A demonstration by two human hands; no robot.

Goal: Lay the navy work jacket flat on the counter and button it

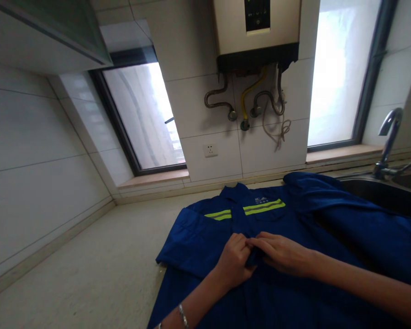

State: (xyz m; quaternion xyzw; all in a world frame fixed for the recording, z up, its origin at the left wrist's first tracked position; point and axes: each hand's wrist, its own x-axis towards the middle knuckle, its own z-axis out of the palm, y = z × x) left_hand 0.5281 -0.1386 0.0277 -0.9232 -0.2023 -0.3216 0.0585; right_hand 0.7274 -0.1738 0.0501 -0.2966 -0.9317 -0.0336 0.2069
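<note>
A blue work jacket (198, 237) with yellow-green reflective stripes lies spread over the countertop, collar toward the wall. Its left-hand sleeve is folded across the front, while the other sleeve reaches toward the sink. At the middle of the jacket's front, my left hand (235, 257) pinches the cloth along the front opening. My right hand (282, 254) grips the same spot from the other side, its fingertips meeting those of my left. A bit of cloth is bunched between the two hands. Any button or fastener there is hidden by my fingers.
A sink (370, 192) with a chrome faucet (385, 141) stands at the right. On the wall hang a water heater (256, 32) with hoses and a power socket (210, 150). Pale countertop (123, 256) extends to the left, below a cabinet (48, 36).
</note>
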